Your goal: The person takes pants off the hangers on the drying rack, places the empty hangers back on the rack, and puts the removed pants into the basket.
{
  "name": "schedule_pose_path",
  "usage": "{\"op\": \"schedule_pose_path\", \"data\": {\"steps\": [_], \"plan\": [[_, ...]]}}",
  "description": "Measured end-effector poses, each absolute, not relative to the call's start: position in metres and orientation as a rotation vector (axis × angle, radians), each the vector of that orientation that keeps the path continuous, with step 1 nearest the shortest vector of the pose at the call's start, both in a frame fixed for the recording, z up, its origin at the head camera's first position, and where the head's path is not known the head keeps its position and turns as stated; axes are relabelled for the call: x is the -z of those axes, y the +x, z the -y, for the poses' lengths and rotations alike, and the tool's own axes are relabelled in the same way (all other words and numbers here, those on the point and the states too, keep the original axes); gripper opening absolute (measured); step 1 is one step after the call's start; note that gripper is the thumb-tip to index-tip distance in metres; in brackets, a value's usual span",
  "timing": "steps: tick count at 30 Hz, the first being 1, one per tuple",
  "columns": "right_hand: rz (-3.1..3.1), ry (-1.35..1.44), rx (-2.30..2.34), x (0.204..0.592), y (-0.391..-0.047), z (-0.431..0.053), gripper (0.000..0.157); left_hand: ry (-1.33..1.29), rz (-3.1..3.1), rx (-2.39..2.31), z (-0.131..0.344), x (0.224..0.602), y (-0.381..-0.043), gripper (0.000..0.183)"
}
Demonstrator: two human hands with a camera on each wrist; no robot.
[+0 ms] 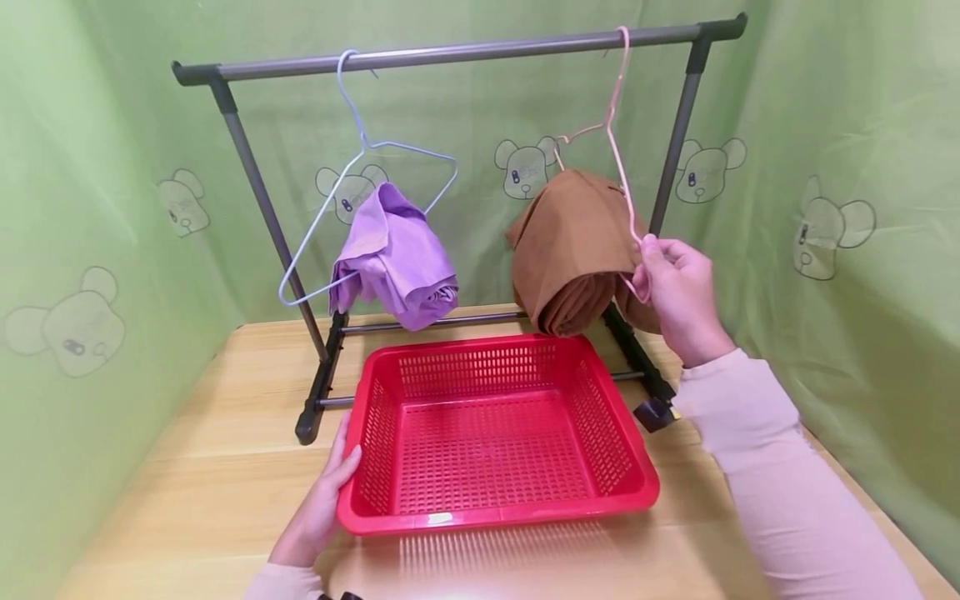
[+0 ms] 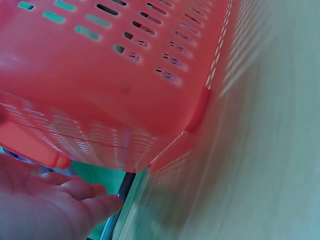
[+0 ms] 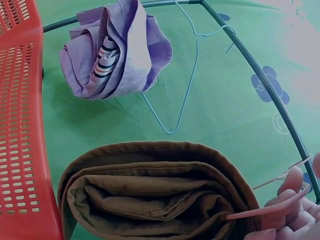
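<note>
My right hand (image 1: 681, 292) pinches the lower right corner of a pink wire hanger (image 1: 617, 158) between thumb and fingers. A rolled brown cloth garment (image 3: 145, 195) hangs on that hanger, its layered end facing the right wrist camera. On the left, a light blue hanger (image 1: 322, 208) carries a bundled purple cloth garment (image 1: 393, 254) over its lower bar; striped fabric shows inside the bundle. My left hand (image 1: 322, 500) lies against the left side of a red plastic basket (image 1: 495, 515), fingers straight along the outer wall, thumb at the rim.
Both hangers hook over the top bar (image 1: 480, 52) of a dark metal rack. Its feet (image 1: 309, 421) stand on the wooden table (image 1: 187, 467), behind and beside the basket. Green curtains (image 1: 450, 108) with bear prints enclose the back and sides.
</note>
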State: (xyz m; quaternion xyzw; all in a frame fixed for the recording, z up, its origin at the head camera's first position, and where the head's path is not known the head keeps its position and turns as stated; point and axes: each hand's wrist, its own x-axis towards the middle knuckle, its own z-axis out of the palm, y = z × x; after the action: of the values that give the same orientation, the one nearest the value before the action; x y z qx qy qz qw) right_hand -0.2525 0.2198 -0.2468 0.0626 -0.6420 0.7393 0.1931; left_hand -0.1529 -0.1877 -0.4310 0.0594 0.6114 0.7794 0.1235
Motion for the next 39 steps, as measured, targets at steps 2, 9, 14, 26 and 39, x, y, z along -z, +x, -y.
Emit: {"op": "schedule_pose_path", "data": {"steps": [2, 9, 14, 26, 39], "plan": [[1.814, 0.171, -2.08, 0.246, -0.253, -0.22, 0.025, 0.186, -1.776, -2.272, 0.187, 0.431, -0.153, 0.063], [1.843, 0.119, -2.133, 0.242, -0.254, -0.22, 0.029, 0.19, -1.774, -2.285, 0.185, 0.431, -0.155, 0.064], [1.896, 0.077, -2.119, 0.239, -0.254, -0.22, 0.036, 0.175, -1.787, -2.267, 0.186, 0.431, -0.154, 0.067], [2.028, -0.048, -1.985, 0.235, -0.26, -0.21, 0.046, 0.175, -1.787, -2.26, 0.188, 0.432, -0.152, 0.066], [1.723, -0.017, -2.079, 0.241, -0.264, -0.2, 0.045, 0.186, -1.79, -2.277, 0.187, 0.435, -0.152, 0.065]]}}
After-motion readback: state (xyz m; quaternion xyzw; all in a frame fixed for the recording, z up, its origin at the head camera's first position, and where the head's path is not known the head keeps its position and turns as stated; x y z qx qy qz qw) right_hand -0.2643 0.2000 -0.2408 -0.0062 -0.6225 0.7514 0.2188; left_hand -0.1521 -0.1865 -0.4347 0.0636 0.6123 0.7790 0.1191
